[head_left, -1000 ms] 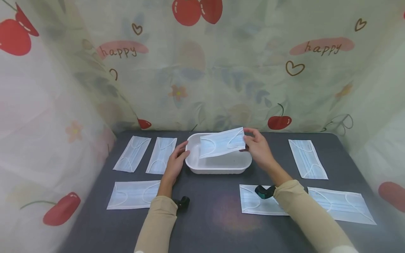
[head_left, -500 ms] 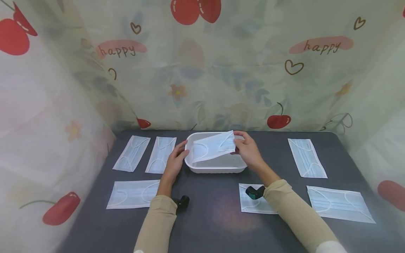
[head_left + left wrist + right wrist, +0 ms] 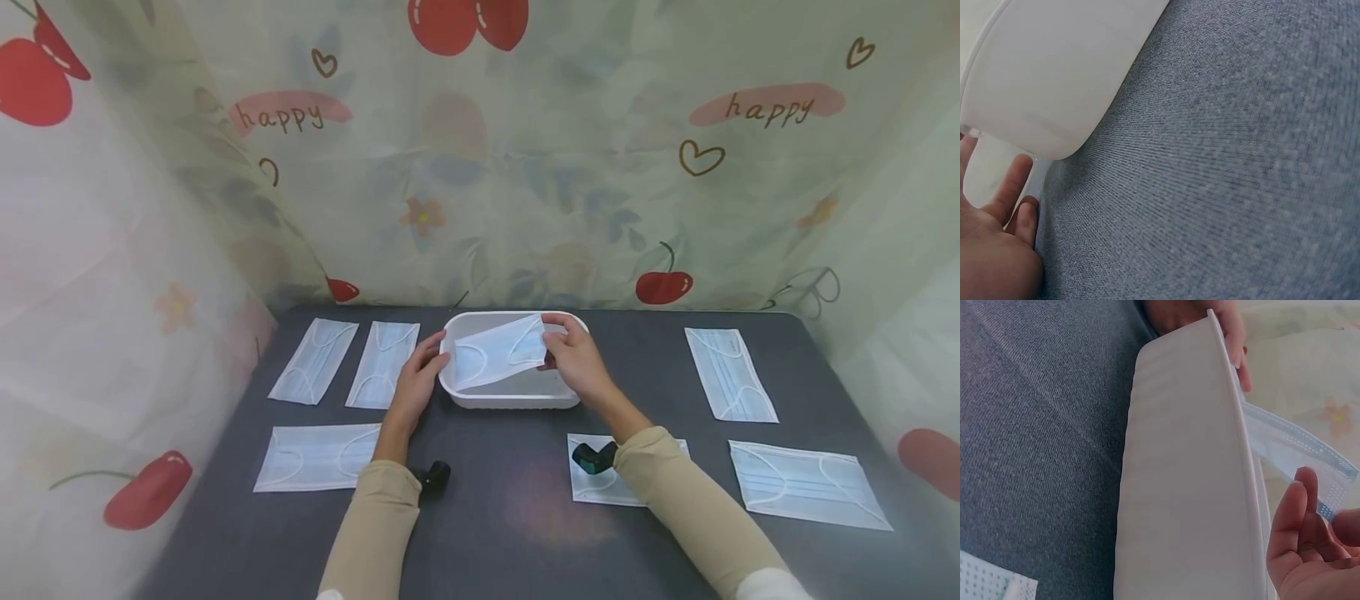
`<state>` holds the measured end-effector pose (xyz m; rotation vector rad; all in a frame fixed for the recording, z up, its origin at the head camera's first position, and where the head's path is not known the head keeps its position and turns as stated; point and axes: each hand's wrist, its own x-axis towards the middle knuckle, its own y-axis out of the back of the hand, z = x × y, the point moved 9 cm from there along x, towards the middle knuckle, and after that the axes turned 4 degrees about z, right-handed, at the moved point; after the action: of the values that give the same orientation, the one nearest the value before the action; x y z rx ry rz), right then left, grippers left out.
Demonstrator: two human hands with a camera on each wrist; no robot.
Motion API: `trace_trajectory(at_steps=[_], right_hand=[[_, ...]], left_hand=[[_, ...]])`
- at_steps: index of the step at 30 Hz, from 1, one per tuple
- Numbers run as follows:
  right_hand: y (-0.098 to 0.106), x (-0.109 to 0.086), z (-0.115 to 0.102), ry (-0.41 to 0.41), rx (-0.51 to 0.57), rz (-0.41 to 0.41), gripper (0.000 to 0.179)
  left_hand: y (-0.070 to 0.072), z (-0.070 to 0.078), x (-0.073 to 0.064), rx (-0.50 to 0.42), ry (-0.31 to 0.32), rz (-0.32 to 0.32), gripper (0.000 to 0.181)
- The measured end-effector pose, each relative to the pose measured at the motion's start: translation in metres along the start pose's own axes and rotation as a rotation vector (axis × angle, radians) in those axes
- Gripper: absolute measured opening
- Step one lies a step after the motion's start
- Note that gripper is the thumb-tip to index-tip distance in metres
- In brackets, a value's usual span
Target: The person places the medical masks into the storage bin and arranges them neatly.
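My right hand [image 3: 581,358] pinches a light blue face mask [image 3: 495,354] by its right end, thumb in front and fingers behind. The mask hangs tilted over the white plastic basin [image 3: 517,402], its left end lower and inside the rim in the head view. In the right wrist view, the mask [image 3: 1291,447] stretches from the fingertips to behind the basin's rim. My left hand [image 3: 416,379] holds the basin's left end, thumb and fingers at the rim. In the left wrist view, other fingers [image 3: 1013,187] of that hand extend below the rim, beside the wall.
Several more masks lie flat on the dark table [image 3: 495,533]: some at left, including one mask [image 3: 318,458] partly behind the left arm, and others at right, including one mask [image 3: 731,375]. The right forearm overlaps another mask [image 3: 588,492]. A printed curtain [image 3: 525,208] encloses the table's back and sides.
My right hand has moved left and slightly down with the mask, bringing it further over the basin. The left hand has stayed at the basin's left rim.
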<state>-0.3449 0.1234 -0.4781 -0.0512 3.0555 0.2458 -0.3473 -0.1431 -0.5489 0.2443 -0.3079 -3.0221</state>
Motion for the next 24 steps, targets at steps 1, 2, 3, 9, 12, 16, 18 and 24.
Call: trace_trajectory(at_steps=[1, 2, 3, 9, 12, 16, 18, 24], right_hand=[[-0.0012, -0.0004, -0.0003, 0.0, -0.001, -0.005, 0.039], [-0.0023, -0.0006, -0.0008, 0.004, -0.001, -0.01, 0.039], [-0.0033, -0.001, -0.0012, 0.006, -0.005, -0.015, 0.038], [-0.0063, 0.0002, -0.0007, 0.011, -0.013, -0.025, 0.038], [-0.0065, 0.0011, -0.0003, 0.02, -0.055, -0.03, 0.039], [-0.0051, 0.0014, 0.0021, 0.019, -0.169, -0.04, 0.043], [-0.0039, 0.0015, 0.0035, 0.021, -0.23, -0.044, 0.046], [-0.0026, -0.0011, 0.0036, 0.061, -0.376, -0.078, 0.053]], left_hand=[[0.0002, -0.0001, 0.0001, 0.001, 0.001, 0.001, 0.041], [0.0004, 0.0, 0.0001, 0.001, 0.002, 0.002, 0.041], [0.0006, 0.0, 0.0001, 0.001, 0.003, 0.003, 0.041], [0.0009, 0.001, 0.0002, -0.007, -0.006, -0.002, 0.042], [0.0011, 0.0011, 0.0001, -0.005, -0.003, -0.003, 0.041], [0.0014, 0.0011, 0.0, -0.003, -0.002, -0.001, 0.041], [0.0014, 0.0013, -0.0003, -0.003, -0.004, -0.001, 0.041], [0.0009, -0.0001, -0.0005, -0.001, -0.005, -0.007, 0.041]])
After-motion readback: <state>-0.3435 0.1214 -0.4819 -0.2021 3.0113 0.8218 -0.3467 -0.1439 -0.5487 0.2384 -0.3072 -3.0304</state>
